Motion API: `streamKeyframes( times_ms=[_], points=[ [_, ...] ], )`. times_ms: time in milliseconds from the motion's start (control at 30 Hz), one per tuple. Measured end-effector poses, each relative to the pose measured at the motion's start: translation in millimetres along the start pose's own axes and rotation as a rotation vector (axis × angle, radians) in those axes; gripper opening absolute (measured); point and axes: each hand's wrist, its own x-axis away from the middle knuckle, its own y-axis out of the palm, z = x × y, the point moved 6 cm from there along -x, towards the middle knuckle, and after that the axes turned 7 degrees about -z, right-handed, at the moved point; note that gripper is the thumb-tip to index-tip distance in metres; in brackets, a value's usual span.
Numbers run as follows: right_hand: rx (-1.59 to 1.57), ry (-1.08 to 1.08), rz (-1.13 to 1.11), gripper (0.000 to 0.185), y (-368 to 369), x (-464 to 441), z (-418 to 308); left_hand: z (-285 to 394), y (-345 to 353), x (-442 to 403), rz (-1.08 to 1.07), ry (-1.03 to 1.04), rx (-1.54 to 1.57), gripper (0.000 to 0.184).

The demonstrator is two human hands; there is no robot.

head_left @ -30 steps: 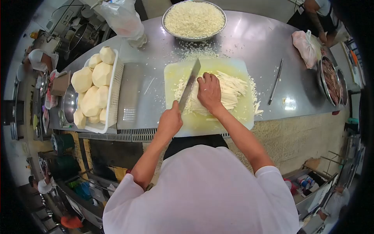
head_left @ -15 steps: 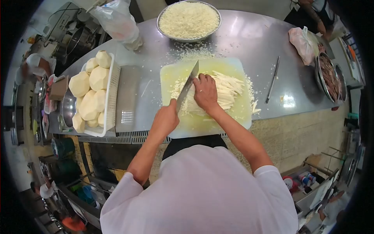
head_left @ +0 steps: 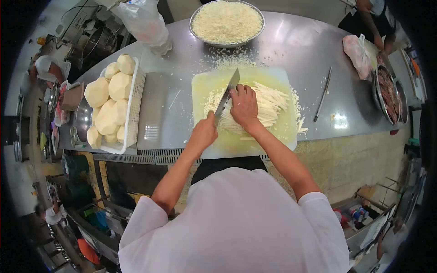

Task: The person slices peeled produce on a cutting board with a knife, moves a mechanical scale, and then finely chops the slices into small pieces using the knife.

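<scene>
My left hand (head_left: 204,135) is closed around the handle of a kitchen knife (head_left: 227,93), whose blade points away from me over the cutting board (head_left: 214,148). My right hand (head_left: 244,105) presses down on a pile of pale vegetable strips (head_left: 269,107), its bent fingers holding them close beside the blade. Finely chopped white bits (head_left: 210,101) lie on the board left of the knife. Parts of the strips are hidden beneath my right hand.
A white basket (head_left: 135,102) of peeled round vegetables (head_left: 108,117) stands left. Behind the board is a metal bowl (head_left: 227,44) heaped with chopped bits. A metal rod-like tool (head_left: 322,94), a plastic bag (head_left: 357,57) and a bowl of meat (head_left: 387,93) are right. Another person (head_left: 371,20) stands far right.
The whole view has shifted slightly, so the table and its contents appear a little further right. Both hands keep their grips, the knife still beside my right fingers.
</scene>
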Motion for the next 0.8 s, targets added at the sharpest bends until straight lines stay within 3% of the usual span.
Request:
streamKeyframes(
  times_ms=[167, 233, 333, 433, 567, 800],
  points=[
    [-0.065, 0.010, -0.005, 0.025, -2.1, 0.5, 1.6, 11.8, -33.8, 12.0, -0.015, -0.056, -0.012, 0.025],
    [-0.096, -0.004, 0.017, 0.023, -4.5, 0.0, 2.3, 3.6, -21.0, 18.3, -0.056, -0.175, 0.001, 0.024],
    [-0.163, -0.052, 0.038, 0.019, -8.1, 3.5, 4.1, -18.2, -9.8, 7.8, -0.019, -0.118, -0.040, 0.024],
    [-0.230, -0.099, 0.050, 0.016, -21.0, 10.6, 4.3, 4.8, -41.5, 26.3, 0.018, -0.087, -0.006, 0.024],
    [-0.326, -0.164, 0.026, 0.015, -24.5, 20.4, -7.8, -16.5, -9.5, 23.9, -0.031, -0.232, 0.003, 0.025],
    [-0.133, -0.202, -0.047, 0.017, -7.5, 19.7, -10.7, 11.7, -28.0, 25.1, -0.018, -0.142, 0.058, 0.023]
  ],
)
